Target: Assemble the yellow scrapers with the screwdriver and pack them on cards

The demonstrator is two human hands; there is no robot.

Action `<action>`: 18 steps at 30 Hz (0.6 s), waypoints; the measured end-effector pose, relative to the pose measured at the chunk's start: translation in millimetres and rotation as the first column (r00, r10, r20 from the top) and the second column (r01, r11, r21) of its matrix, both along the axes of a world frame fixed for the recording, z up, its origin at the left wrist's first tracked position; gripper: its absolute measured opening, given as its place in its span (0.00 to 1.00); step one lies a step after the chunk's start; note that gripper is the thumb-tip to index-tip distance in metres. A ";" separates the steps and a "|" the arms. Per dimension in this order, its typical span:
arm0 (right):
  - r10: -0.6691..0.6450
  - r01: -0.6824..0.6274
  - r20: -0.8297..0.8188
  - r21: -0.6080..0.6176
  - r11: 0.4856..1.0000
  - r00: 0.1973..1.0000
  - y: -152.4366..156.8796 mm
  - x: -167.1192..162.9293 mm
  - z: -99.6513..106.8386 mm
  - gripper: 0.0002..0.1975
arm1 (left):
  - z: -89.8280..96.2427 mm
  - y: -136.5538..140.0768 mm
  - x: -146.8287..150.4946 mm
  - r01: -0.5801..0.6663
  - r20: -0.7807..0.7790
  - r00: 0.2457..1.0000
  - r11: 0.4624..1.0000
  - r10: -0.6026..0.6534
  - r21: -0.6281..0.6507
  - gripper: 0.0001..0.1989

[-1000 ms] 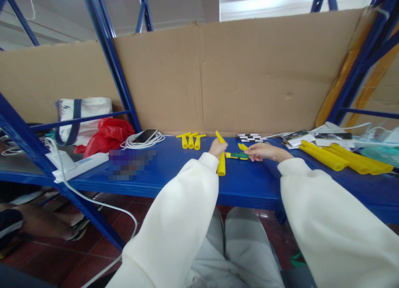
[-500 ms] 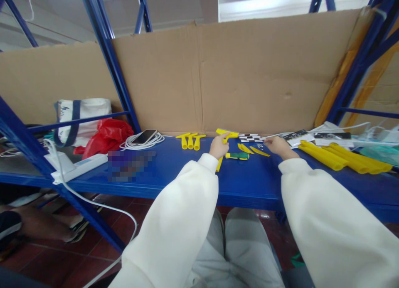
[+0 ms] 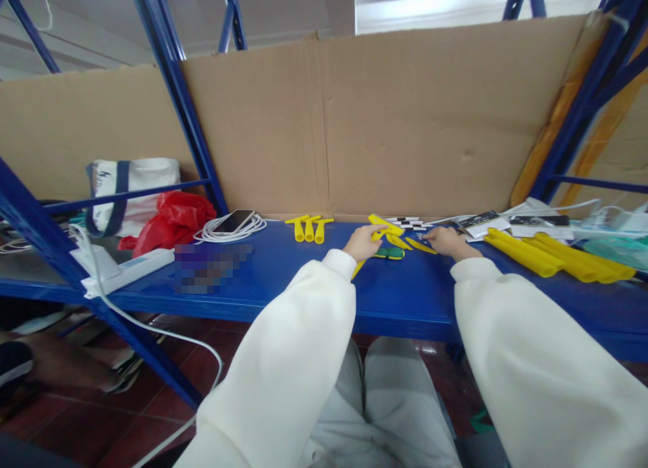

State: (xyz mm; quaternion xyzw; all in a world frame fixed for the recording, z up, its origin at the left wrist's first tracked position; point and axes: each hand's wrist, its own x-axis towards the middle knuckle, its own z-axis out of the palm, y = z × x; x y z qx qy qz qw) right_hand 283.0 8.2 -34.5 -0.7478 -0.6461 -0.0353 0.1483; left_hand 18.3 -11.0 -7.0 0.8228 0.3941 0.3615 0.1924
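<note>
My left hand [image 3: 361, 244] is closed around the handle of a yellow T-shaped tool [image 3: 387, 225], whose wide head points up and to the right. A green and yellow screwdriver [image 3: 389, 253] lies just right of that hand. Thin yellow pointed pieces [image 3: 421, 246] rest between my hands. Across from them, my right hand [image 3: 446, 241] is down at the blue surface, fingers pinched together beside tiny light bits [image 3: 424, 229]; what they hold, if anything, is too small to make out. Several black-and-white strips [image 3: 409, 222] lie behind.
Three more yellow T-shaped tools [image 3: 309, 230] stand left on the blue shelf [image 3: 298, 279]. Long yellow tubes [image 3: 526, 253] and black-and-white packets [image 3: 484, 225] lie right. A phone [image 3: 235, 221] on coiled white cable, a power strip [image 3: 131, 271] and a red bag [image 3: 175, 215] are farther left. Cardboard [image 3: 405, 123] walls the back.
The yellow T-shaped tool has tilted to the right in my left hand, its head now nearer the pointed pieces. My right hand has shifted slightly left.
</note>
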 end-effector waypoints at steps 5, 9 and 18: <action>-0.037 0.040 0.031 -0.078 0.996 0.999 -6.1 -17.9 3.6 0.20 | 0.2 -0.8 0.9 0.017 -0.017 1.000 1.000 -0.017 -0.005 0.23; -0.024 0.027 0.045 -0.079 0.997 0.999 -3.5 -18.7 2.5 0.18 | 0.4 -1.1 0.6 0.044 -0.028 0.999 0.999 -0.044 -0.005 0.23; -0.029 0.031 0.046 -0.042 0.999 0.999 -4.0 -23.2 6.1 0.15 | -0.3 -0.5 1.0 0.057 -0.005 0.998 0.998 -0.057 -0.030 0.24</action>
